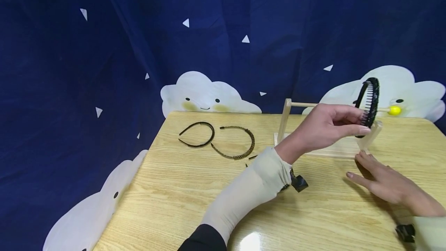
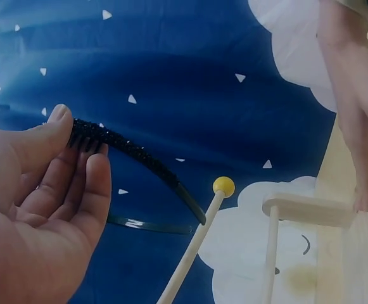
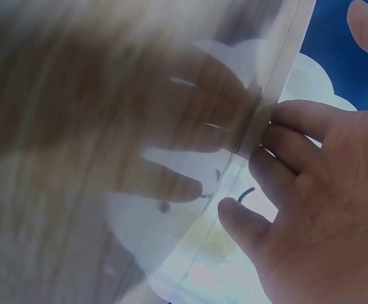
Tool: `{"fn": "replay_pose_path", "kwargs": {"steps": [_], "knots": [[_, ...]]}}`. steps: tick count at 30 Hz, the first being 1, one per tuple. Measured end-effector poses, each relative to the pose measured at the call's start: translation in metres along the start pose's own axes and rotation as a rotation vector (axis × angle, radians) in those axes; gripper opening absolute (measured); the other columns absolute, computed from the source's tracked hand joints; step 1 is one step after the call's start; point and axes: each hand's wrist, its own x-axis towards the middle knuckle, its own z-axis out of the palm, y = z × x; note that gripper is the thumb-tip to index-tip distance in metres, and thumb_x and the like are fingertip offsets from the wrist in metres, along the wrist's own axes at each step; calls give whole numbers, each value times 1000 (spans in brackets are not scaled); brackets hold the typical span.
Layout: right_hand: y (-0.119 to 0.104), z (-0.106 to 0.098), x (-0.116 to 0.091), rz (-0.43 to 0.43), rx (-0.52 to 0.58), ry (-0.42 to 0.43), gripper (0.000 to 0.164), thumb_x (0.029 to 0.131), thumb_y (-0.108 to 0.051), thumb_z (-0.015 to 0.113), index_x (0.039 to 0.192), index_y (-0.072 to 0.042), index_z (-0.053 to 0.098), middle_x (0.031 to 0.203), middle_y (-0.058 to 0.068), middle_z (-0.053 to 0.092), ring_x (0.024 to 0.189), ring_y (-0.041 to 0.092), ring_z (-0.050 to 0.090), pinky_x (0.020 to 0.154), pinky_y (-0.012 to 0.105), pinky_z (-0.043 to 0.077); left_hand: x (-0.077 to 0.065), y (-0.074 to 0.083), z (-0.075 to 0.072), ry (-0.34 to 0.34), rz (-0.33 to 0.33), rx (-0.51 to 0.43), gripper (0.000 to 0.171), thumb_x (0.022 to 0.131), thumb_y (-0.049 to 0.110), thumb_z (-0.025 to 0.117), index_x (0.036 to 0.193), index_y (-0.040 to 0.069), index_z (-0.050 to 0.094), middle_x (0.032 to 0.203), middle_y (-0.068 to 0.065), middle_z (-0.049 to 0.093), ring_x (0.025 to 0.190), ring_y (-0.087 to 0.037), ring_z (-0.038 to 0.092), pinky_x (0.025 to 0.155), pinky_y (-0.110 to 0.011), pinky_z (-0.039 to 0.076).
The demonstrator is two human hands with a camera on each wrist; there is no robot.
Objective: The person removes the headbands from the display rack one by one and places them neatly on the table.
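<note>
My left hand (image 1: pixel 324 129) pinches a black toothed headband (image 1: pixel 374 102) between thumb and fingers, with its glittery band showing in the left wrist view. The headband is raised near the yellow-balled end of a wooden rod (image 1: pixel 303 104), overlapping the rod in the head view. That rod belongs to a small wooden stand (image 1: pixel 285 121). My right hand (image 1: pixel 391 181) lies low at the stand's right end, its extended fingertips against the base. In the right wrist view the same hand (image 3: pixel 323 171) has its fingers at the edge of the wood.
On the table (image 1: pixel 167 189) to the left lie a black headband (image 1: pixel 213 133) and a brown coiled one (image 1: pixel 253 142). More dark headband parts (image 1: pixel 285 187) are partly hidden under the left forearm. A blue curtain (image 1: pixel 223 57) with clouds hangs behind the table.
</note>
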Motion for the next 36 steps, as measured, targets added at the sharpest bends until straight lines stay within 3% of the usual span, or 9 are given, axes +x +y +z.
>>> {"fn": "replay_pose_path", "kwargs": {"steps": [9,16,26,36], "knots": [[0,-1,3,30,-18,-19,94,102,-57,46,153,15,14,157,38,-3,143,57,-1,99,80,15,-16,-12,-10,-51,72,32,27,90,2,75,117,1,70,97,-3,74,83,7,64,82,-13,51],[-2,0,1,17,-24,-12,92,103,-56,46,153,14,14,157,37,-6,143,57,-1,99,80,14,-27,-18,-19,-75,159,138,27,88,4,77,115,0,72,106,-5,75,91,10,61,85,-11,49],[-3,-1,2,40,-35,-27,94,102,-58,45,153,15,13,157,37,-7,143,57,-1,98,80,15,-44,-25,-30,-86,209,269,27,89,9,79,115,1,75,110,-4,74,91,13,59,83,-10,48],[-3,0,3,67,-38,-36,98,101,-61,44,152,16,12,156,38,-7,142,59,-2,99,81,12,-61,-30,-39,-119,238,282,29,88,8,79,115,-1,74,110,-8,74,96,7,61,86,-11,48]]}}
